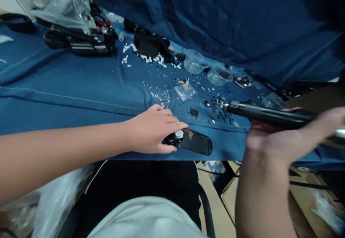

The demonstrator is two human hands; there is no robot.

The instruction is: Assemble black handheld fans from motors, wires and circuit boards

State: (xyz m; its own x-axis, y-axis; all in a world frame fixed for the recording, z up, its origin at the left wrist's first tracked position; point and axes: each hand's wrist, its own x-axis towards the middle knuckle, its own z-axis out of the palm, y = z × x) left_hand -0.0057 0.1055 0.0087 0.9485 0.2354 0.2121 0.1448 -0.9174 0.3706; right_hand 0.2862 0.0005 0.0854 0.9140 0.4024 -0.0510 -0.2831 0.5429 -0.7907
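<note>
Black plastic housing (195, 142) under left hand (152, 130), near blue cloth edge (172, 158)

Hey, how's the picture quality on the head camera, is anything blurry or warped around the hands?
Head view: the right hand and electric screwdriver look motion-blurred, while the left hand and black casing look sharper; wide-angle distortion curves the blue cloth toward the frame edges.

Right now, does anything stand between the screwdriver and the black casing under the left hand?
Only loose black screws on the blue cloth lie between the electric screwdriver and the black casing; the left hand covers one end of it.
</note>
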